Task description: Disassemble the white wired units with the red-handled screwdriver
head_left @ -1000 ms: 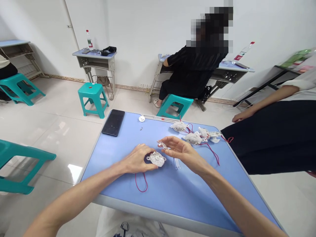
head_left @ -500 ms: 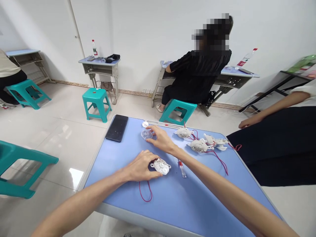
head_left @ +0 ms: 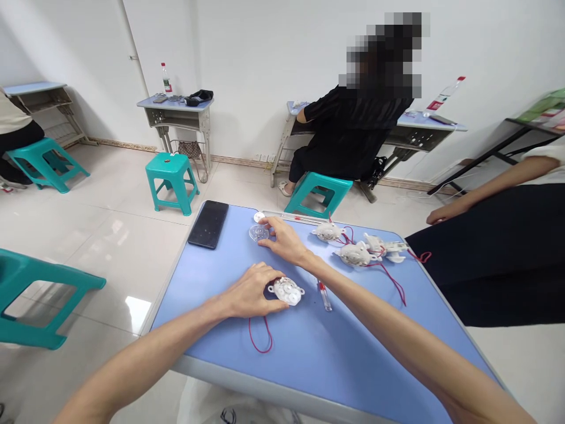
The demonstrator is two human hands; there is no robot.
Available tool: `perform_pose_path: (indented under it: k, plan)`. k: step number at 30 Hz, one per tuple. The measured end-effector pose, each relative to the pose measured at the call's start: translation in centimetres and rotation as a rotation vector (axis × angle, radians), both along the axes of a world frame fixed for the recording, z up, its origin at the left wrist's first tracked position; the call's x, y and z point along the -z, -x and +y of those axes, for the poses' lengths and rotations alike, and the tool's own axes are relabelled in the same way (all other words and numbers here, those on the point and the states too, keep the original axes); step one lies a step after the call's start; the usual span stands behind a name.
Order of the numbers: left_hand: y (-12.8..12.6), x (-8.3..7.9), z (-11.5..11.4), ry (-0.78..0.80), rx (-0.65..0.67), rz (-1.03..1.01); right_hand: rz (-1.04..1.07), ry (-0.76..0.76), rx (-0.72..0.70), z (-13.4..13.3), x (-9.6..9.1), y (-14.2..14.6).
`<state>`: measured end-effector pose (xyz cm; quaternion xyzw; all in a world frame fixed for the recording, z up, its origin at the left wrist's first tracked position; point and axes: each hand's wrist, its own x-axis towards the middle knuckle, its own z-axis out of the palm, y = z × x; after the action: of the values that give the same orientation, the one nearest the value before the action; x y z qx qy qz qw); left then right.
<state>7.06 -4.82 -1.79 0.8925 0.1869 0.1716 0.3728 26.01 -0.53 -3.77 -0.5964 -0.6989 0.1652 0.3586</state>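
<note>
Left hand (head_left: 252, 292): grip closed around one open white casing (head_left: 286, 292) with white gears (head_left: 291, 290) inside, over the middle of the blue bench (head_left: 353, 359). Right hand (head_left: 286, 240): thumb and fingers parted, touching one clear plastic cover (head_left: 258, 234); whether the grip held it could not be told. Just beyond lay one white gear wheel (head_left: 259, 217); leftward, one phone (head_left: 209, 225); rightward, three pale red-wired casings (head_left: 328, 231). Two red-capped bottles (head_left: 166, 81) stood in the background.

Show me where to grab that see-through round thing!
Probably pinch the clear disc by its rim, from the right: it looks thin and flat, so opposite edges suit fingers best, and the right hand is on that side.
</note>
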Motion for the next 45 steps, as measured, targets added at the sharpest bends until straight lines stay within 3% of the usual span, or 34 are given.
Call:
perform_pose_path:
  k: [28,32,37,41,45]
  plan:
    - [-0.1,-0.1,0.0,-0.028,0.008,-0.006,0.052,-0.036,0.026,-0.7,-0.7,-0.2]
    - [-0.1,-0.1,0.0,-0.047,0.007,-0.001,0.051,-0.096,0.042,-3.2,-2.4,-0.7]
    - [-0.1,-0.4,0.0,-0.038,0.010,0.000,0.064,-0.112,0.078,-9.5,-4.1,-1.2]
    - [-0.2,-0.5,-0.1,-0.021,-0.007,0.009,0.075,-0.035,0.037,-13.7,-4.0,-1.0]
    - [-0.2,-0.4,-0.1,-0.002,-0.011,-0.003,0.124,-0.002,0.044,-15.4,-3.3,-0.5]
